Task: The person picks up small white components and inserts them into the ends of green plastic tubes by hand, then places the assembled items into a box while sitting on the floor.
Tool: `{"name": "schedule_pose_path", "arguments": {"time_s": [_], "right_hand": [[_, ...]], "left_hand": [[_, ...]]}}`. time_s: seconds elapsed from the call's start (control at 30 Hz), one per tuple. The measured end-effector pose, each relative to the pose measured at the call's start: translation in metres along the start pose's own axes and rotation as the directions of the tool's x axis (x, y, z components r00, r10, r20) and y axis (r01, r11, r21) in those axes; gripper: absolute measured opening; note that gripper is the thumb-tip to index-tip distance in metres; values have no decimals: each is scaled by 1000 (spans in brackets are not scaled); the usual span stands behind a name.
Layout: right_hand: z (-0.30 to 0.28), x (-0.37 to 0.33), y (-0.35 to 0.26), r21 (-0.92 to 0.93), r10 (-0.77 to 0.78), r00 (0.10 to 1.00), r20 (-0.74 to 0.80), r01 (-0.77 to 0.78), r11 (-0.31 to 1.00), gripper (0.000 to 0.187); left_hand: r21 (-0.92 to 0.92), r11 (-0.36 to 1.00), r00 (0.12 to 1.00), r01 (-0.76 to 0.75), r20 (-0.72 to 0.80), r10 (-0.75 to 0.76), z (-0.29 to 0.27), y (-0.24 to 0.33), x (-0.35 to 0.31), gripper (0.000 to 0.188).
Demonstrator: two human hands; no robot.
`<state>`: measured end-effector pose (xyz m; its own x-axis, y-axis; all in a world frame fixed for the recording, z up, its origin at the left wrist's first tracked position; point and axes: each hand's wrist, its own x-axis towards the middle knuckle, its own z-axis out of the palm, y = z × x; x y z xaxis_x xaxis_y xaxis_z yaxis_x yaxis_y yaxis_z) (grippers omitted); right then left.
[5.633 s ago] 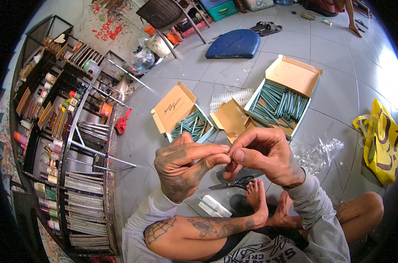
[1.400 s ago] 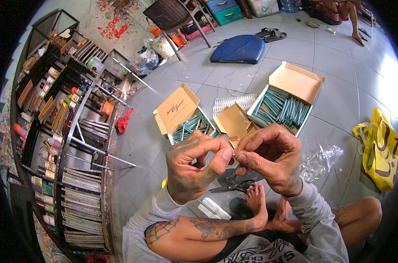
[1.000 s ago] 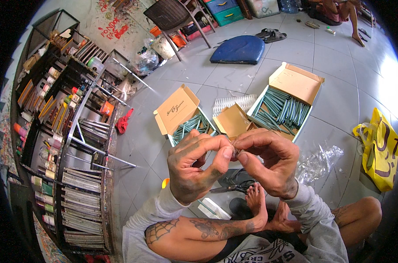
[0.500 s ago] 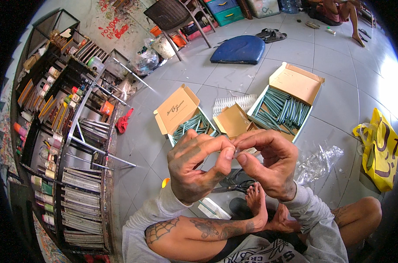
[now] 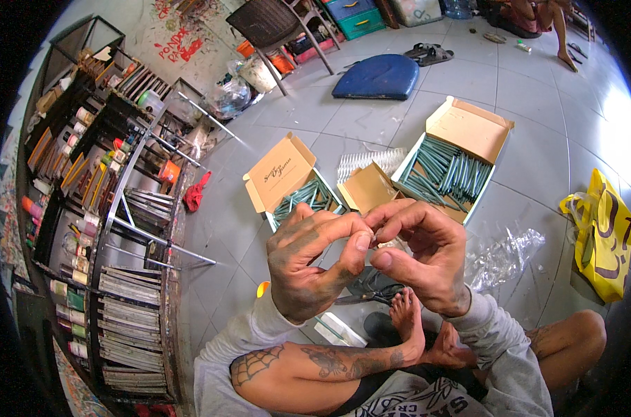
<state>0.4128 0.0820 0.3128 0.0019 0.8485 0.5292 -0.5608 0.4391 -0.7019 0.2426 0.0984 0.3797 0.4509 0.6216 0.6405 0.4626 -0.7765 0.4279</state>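
Observation:
My left hand [image 5: 312, 260] and my right hand [image 5: 430, 257] are raised with their fingertips meeting. The left thumb and forefinger press together in a pinch; the right fingers curl toward the thumb at the same spot. Whatever sits between the tips is too small to make out. Just beyond the hands lie an open cardboard box [image 5: 280, 174] of dark green thin sticks [image 5: 305, 200], a small brown box [image 5: 368, 189], and a larger open box [image 5: 468, 126] full of similar green sticks [image 5: 461, 170]. Behind the small box is a row of clear plastic pieces [image 5: 371, 161].
Crumpled clear plastic [image 5: 506, 258] lies right of my hands, near a yellow bag [image 5: 600, 240]. A white box [image 5: 340, 330] is beside my leg. A rack [image 5: 131, 299] of paints and frames fills the left. Farther off are a blue cushion [image 5: 378, 76], a chair [image 5: 267, 26] and a seated person [image 5: 561, 31].
My right hand has shifted slightly left, and its fingertips have changed position against the left ones. The left hand has stayed nearly still.

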Motion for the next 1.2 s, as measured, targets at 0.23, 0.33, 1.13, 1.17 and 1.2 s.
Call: {"name": "schedule_pose_path", "arguments": {"time_s": [0.23, 0.33, 1.13, 1.17, 1.2], "right_hand": [[-2, -1, 3, -7, 59, 998, -26, -60, 998, 10], [0, 0, 2, 44, 77, 996, -36, -76, 996, 9], [-2, 0, 4, 317, 197, 980, -23, -179, 931, 6], [-1, 0, 5, 320, 187, 982, -21, -170, 932, 6], [-1, 0, 6, 325, 177, 984, -20, -161, 932, 6]], "left_hand": [[35, 999, 999, 20, 41, -22, -2, 3, 1, 10], [-51, 996, 997, 76, 2, -76, 1, 0, 0, 8], [-614, 717, 919, 330, 34, -394, 1, -2, -6, 14], [-609, 722, 920, 329, 34, -390, 0, -2, -5, 14], [-602, 727, 921, 329, 35, -387, 0, -1, -5, 14]]}}
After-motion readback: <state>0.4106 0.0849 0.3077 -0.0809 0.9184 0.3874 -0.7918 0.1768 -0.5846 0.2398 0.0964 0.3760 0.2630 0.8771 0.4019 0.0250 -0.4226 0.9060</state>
